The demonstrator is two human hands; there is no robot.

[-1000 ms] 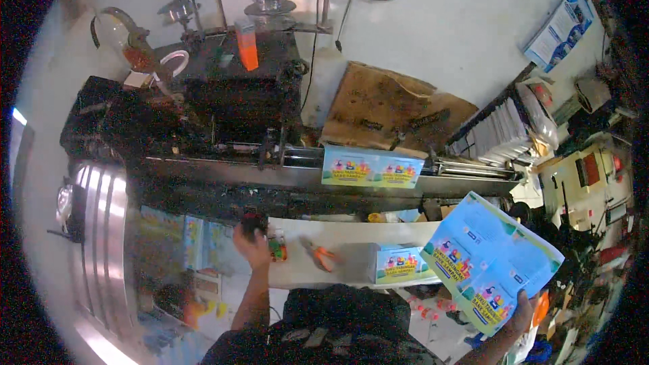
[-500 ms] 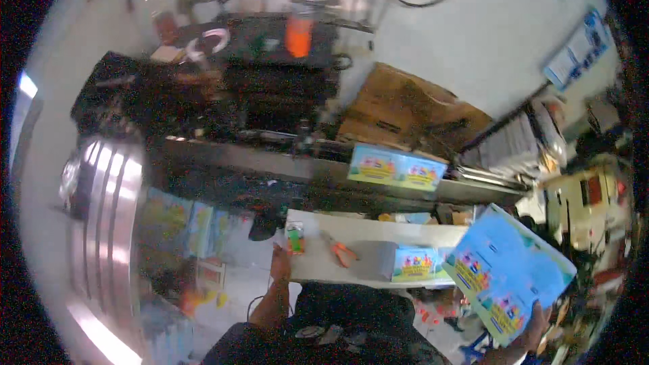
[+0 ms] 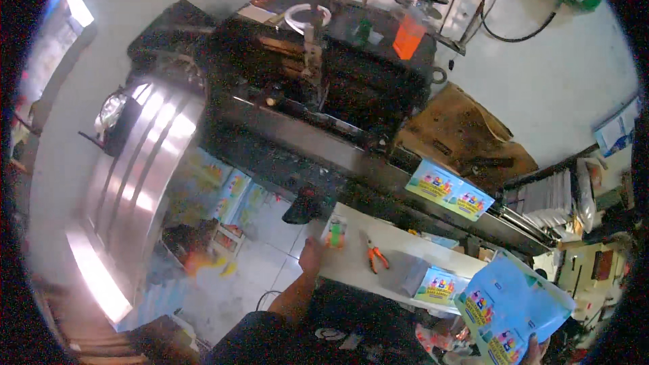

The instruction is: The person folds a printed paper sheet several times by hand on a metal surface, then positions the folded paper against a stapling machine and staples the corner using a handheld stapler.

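My right hand (image 3: pixel 534 351), low at the right, grips the lower edge of a large blue printed sheet (image 3: pixel 520 301) with colourful figures and yellow panels. The sheet is tilted above the right end of a narrow pale worktop (image 3: pixel 351 260). My left hand (image 3: pixel 310 257) is at the worktop's left end, beside a small green-and-white packet (image 3: pixel 334 233); its fingers are too indistinct to read. Orange-handled pliers (image 3: pixel 376 257) lie mid-worktop. To their right rests a stack of similar printed pieces (image 3: pixel 438 286).
Behind the worktop runs a dark machine (image 3: pixel 365 71) with a long metal bed, where another printed piece (image 3: pixel 449 189) lies. Brown cardboard (image 3: pixel 466 125) leans against the wall. A ribbed shiny metal panel (image 3: pixel 145 155) stands at left. Sheets (image 3: pixel 547 196) are stacked at the far right.
The view has swung, so the machine and worktop appear farther right and tilted. The printed sheet stays in my right hand, now lower in view. My left hand remains by the worktop's left end.
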